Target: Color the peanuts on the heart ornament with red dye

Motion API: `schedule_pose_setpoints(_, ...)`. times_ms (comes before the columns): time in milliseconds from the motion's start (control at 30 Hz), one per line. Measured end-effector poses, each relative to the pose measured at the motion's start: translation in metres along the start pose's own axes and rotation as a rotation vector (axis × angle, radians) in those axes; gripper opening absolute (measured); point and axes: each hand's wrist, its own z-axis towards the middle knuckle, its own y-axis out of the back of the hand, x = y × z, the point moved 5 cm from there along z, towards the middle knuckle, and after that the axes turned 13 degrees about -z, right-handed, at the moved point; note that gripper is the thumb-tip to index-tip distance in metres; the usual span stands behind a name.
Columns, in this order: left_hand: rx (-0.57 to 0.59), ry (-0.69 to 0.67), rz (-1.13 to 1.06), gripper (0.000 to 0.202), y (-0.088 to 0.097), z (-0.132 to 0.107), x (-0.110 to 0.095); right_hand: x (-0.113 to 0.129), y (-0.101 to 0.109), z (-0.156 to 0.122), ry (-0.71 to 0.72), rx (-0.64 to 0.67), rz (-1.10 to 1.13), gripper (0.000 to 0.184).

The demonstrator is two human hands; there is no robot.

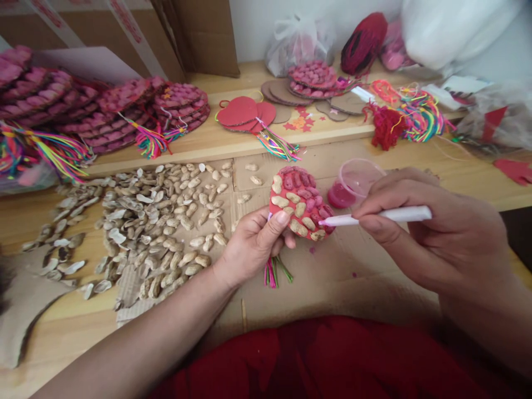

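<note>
My left hand (261,235) grips a round red disc (286,213) by its lower left edge, thumb on top. Peanut shells cover the disc's face; those at the upper right are painted pink, while the left and lower ones keep their tan colour. A tassel of pink and green cords (274,272) hangs below it. Between the thumb and fingers of my right hand (419,227) is a white paintbrush (386,216), its pink tip touching the shells at the disc's right edge. Just behind the brush stands a clear plastic cup (358,180) with pink paint inside.
Loose peanut shells (166,221) spread over cardboard on the left. Along the raised back ledge lie stacks of pink shell discs (180,108), red cardboard discs (245,113), plain cardboard discs (286,91) and colourful tassels (424,116). A cardboard scrap (29,299) lies at the left.
</note>
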Motion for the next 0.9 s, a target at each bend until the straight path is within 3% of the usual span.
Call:
schedule_pose_setpoints(333,-0.031,0.024,0.022,0.050,-0.0002,-0.0002,-0.0006,0.0000,0.0010,0.0002,0.030,0.072,0.007,0.006)
schedule_pose_setpoints(600,-0.033,0.020,0.016,0.052,0.0003,0.0003,-0.0003,0.0010,0.0036,0.0007,0.041,0.054,0.004,0.005)
schedule_pose_setpoints(733,-0.040,0.021,0.037,0.056,0.0034,0.0001,0.0013,-0.0017,0.0071,0.0011,-0.017,0.037,0.030,0.004)
schedule_pose_setpoints(900,-0.053,0.033,0.026,0.054,0.0048,0.0002,0.0024,0.0006,0.0077,0.0017,0.027,0.038,0.010,0.004)
